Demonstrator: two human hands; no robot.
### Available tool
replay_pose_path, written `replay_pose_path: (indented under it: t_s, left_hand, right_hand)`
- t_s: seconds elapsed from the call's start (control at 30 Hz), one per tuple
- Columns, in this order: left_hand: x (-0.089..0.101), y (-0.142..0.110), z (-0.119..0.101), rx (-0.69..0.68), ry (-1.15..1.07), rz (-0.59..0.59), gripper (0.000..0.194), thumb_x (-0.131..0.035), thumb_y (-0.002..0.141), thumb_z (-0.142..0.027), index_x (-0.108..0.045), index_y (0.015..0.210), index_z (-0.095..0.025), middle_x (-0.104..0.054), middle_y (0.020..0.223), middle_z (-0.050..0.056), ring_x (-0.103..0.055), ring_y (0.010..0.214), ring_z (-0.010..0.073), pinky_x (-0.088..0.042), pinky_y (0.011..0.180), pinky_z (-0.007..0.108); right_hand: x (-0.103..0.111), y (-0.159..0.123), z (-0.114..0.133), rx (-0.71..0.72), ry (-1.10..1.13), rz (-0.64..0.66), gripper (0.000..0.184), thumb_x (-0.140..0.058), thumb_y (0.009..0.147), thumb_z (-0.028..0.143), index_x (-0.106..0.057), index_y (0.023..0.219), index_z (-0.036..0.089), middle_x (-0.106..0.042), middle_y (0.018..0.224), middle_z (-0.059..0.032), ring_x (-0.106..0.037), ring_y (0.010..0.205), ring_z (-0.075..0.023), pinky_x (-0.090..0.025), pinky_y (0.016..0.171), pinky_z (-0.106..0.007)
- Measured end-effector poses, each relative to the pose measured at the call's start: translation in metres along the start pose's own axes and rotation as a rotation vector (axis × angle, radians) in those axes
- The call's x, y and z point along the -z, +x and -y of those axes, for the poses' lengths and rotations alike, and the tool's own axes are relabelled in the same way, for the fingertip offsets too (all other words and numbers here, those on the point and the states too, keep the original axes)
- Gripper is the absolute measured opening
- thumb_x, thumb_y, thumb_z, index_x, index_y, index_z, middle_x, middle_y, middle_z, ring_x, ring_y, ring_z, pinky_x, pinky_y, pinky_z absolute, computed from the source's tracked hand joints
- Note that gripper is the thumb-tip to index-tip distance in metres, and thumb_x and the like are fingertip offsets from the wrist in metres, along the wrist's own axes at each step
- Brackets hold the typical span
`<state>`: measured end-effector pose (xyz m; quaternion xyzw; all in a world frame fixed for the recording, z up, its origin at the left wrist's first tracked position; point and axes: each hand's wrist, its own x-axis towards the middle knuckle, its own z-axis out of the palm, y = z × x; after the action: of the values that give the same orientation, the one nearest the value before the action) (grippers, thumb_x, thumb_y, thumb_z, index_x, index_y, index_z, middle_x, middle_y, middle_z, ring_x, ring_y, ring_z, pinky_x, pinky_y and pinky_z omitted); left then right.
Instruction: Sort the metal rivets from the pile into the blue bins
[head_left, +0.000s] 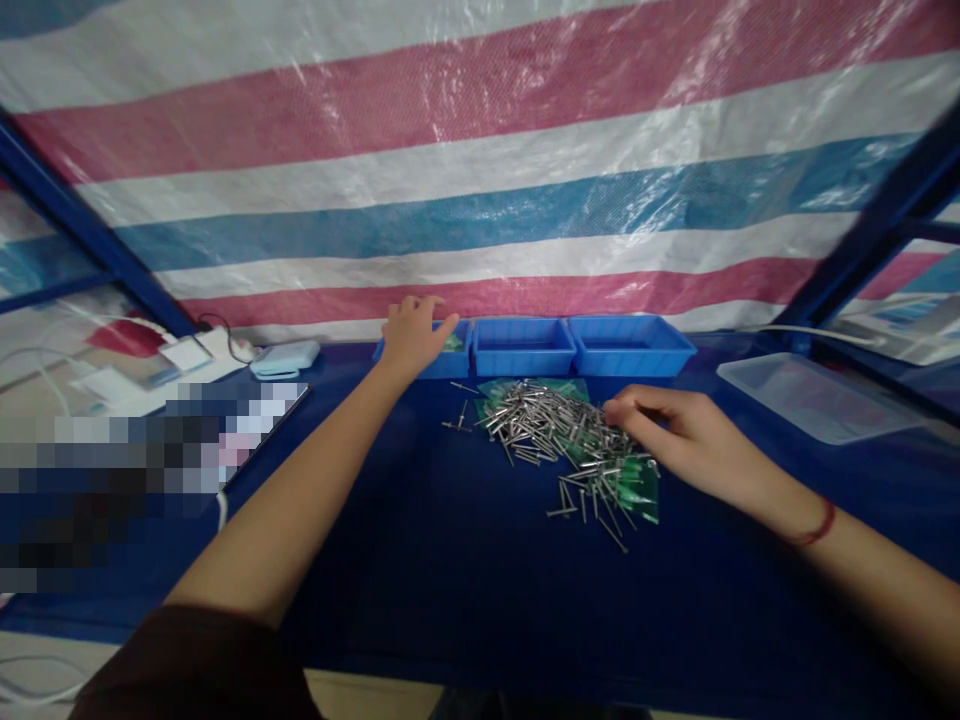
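A heap of small metal pins [551,430] lies on green plastic bags [641,487] in the middle of the blue table [450,570]. My right hand [686,435] rests at the heap's right side, its fingers curled down onto the pins; what they pinch is too small to make out. My left hand [412,335] reaches far back over the left blue bin [450,355], fingers together and pointing right above its rim. Two more blue bins, the middle bin [523,347] and the right bin [630,345], stand in a row beside it.
A clear plastic lid or tray [814,395] lies at the right. A pale blue case [285,358], white chargers with cables [199,350] and a tablet-like slab [247,430] sit at the left. A striped tarp [480,150] hangs behind the table, framed by blue metal posts [870,235].
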<state>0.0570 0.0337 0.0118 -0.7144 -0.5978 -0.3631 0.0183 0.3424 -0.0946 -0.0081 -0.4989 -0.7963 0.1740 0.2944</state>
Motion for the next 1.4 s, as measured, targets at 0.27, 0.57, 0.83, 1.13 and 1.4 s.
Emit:
replay_pose_path:
  t_s: [0.27, 0.57, 0.83, 1.13, 1.4]
  left_hand:
    - [0.010, -0.091, -0.066, -0.692, -0.167, 0.267, 0.022, -0.047, 0.090, -0.030, -0.063, 0.098, -0.017, -0.063, 0.100, 0.006, -0.054, 0.096, 0.0168, -0.039, 0.090, 0.032]
    - [-0.009, -0.148, -0.095, -1.032, -0.171, 0.538, 0.038, -0.039, 0.092, -0.039, -0.055, 0.122, -0.021, -0.043, 0.139, 0.006, -0.031, 0.132, 0.0246, -0.033, 0.103, 0.038]
    - [-0.007, -0.147, -0.094, -0.962, -0.175, 0.484, 0.034, -0.041, 0.091, -0.034, -0.061, 0.108, -0.012, -0.053, 0.127, 0.011, -0.047, 0.117, 0.0236, -0.040, 0.098, 0.035]
    - [-0.009, -0.145, -0.086, -0.854, -0.069, 0.435, 0.025, -0.045, 0.090, -0.030, -0.062, 0.089, -0.011, -0.059, 0.106, 0.009, -0.056, 0.096, 0.0197, -0.047, 0.088, 0.031]
    - [-0.007, -0.145, -0.085, -0.809, -0.005, 0.387, 0.023, -0.042, 0.090, -0.029, -0.060, 0.085, -0.014, -0.059, 0.096, 0.008, -0.054, 0.092, 0.0202, -0.045, 0.080, 0.033]
  right_hand:
    - [0.028, -0.003, -0.020, -0.085, -0.372, 0.447, 0.036, -0.054, 0.077, 0.053, -0.050, 0.062, 0.020, -0.054, 0.056, 0.0006, -0.049, 0.050, -0.0139, -0.031, 0.048, -0.027]
    - [0.021, -0.010, -0.019, -0.135, -0.359, 0.596, 0.048, -0.045, 0.078, 0.065, -0.052, 0.079, 0.018, -0.059, 0.070, -0.0045, -0.055, 0.059, -0.0179, -0.035, 0.053, -0.030]
    - [0.015, -0.008, -0.005, -0.103, -0.352, 0.559, 0.048, -0.048, 0.079, 0.060, -0.056, 0.093, 0.014, -0.058, 0.074, -0.0065, -0.055, 0.064, -0.0195, -0.036, 0.058, -0.031]
    - [0.011, -0.012, -0.018, -0.058, -0.297, 0.483, 0.045, -0.057, 0.072, 0.057, -0.059, 0.092, 0.017, -0.060, 0.082, -0.0065, -0.057, 0.072, -0.0217, -0.041, 0.062, -0.032]
    - [0.009, -0.015, -0.019, -0.017, -0.238, 0.426, 0.022, -0.056, 0.076, 0.035, -0.052, 0.092, 0.021, -0.061, 0.083, -0.0042, -0.059, 0.075, -0.0210, -0.042, 0.063, -0.032]
